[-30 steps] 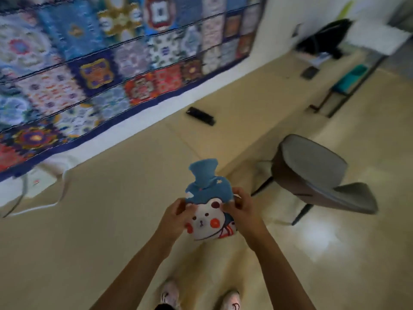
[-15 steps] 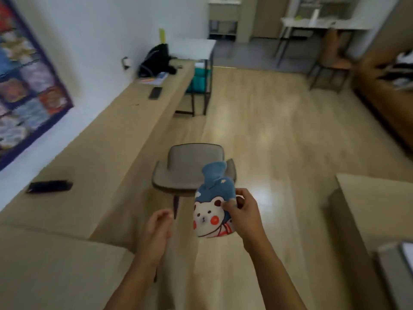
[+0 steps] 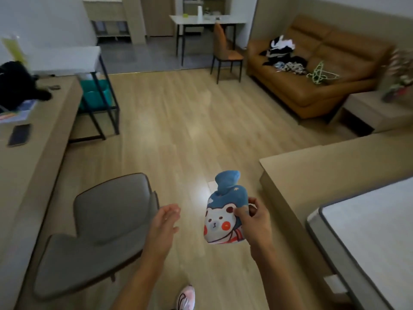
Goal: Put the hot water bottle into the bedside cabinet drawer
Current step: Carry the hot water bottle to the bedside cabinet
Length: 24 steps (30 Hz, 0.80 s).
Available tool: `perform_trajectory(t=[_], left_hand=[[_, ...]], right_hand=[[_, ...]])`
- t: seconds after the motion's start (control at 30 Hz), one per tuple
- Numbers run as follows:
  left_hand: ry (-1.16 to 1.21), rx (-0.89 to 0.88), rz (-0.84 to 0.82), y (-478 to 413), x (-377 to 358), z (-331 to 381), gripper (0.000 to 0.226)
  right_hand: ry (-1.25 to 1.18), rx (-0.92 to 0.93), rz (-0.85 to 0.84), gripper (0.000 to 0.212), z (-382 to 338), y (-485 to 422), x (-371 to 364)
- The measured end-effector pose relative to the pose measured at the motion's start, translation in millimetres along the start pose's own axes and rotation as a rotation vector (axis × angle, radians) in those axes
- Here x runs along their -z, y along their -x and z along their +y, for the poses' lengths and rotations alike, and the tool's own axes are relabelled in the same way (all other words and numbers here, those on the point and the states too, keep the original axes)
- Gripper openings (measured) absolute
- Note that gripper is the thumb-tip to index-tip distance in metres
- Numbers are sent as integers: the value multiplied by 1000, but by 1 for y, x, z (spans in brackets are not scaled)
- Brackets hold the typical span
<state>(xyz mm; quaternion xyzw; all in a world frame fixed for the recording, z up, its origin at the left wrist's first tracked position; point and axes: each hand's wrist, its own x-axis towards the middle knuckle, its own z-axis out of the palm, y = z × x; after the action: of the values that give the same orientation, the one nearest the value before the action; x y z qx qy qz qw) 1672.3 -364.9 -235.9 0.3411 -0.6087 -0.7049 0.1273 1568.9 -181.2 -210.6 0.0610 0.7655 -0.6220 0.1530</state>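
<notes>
The hot water bottle [image 3: 221, 211] has a blue knitted cover with a white bear face and red cheeks. It is upright in mid-air above the wooden floor, neck pointing up. My right hand [image 3: 254, 220] grips its right side, thumb across the front. My left hand [image 3: 166, 222] hangs apart to the left of the bottle, fingers loosely spread and holding nothing. A low beige cabinet [image 3: 366, 110] stands at the far right between the sofa and the bed; I cannot make out a drawer on it.
A grey chair [image 3: 100, 224] stands close on my left beside a long wooden desk [image 3: 33, 135] with a phone [image 3: 19, 134]. The bed frame and mattress [image 3: 366, 227] fill the right. An orange sofa [image 3: 312, 70] with clothes and a dining chair [image 3: 225, 50] lie ahead.
My view has swung right from the wall and desk toward the room. My left hand has let go of the bottle and dropped away; my right hand alone holds it.
</notes>
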Motion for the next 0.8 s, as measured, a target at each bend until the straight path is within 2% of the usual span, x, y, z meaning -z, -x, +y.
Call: perform_trajectory(t=[0.07,0.27,0.43,0.5,0.63,0.77,0.8], left_hand=[[-17,5,-44,-40,-26,15,12],[-107,-7,-195,-136,-104,62,14],[-120,7,-244,-228,-181,87,14],[-128,9,-227,-255,-203,97,25],[-116,-5,-177,-313,-260,122,32],[-103,-29,-124,-372,-308,155,21],[-104,-25,-108,-388,-317,163,24]], right_hand=[[0,-3,41,19,-16,-38,2],[-11,5,154,20,-56,-140,12],[-36,-6,192,21,-74,-254,36],[-44,-12,184,22,-81,-292,42],[-32,-31,143,24,-110,-388,63],[-1,37,101,18,-159,-476,76],[7,40,93,17,-169,-496,76]])
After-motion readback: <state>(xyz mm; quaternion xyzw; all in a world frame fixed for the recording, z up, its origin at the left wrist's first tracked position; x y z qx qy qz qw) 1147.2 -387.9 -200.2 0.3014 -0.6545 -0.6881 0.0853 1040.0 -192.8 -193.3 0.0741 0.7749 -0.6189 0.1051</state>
